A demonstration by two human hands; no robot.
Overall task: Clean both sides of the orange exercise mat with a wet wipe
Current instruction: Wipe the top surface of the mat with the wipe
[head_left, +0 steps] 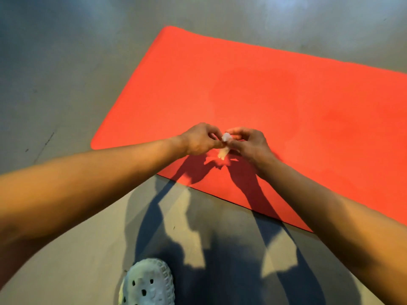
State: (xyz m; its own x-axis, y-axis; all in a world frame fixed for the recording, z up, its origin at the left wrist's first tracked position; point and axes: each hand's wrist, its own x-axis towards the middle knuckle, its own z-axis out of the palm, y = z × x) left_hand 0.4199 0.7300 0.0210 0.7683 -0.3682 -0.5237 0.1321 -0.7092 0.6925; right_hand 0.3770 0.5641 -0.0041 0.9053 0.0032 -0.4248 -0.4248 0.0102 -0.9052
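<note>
The orange exercise mat [253, 89] lies flat on the grey floor, running from the left centre off the right edge. Above its near edge, my left hand [199, 139] and my right hand [250, 143] meet, and both pinch a small crumpled white wet wipe [225, 143] between their fingertips. A tail of the wipe hangs down below the fingers. The hands are raised off the mat and cast shadows on it.
Grey concrete floor [66, 73] surrounds the mat on the left, far and near sides. My pale perforated clog [149, 282] stands on the floor at the bottom centre, just short of the mat's near edge.
</note>
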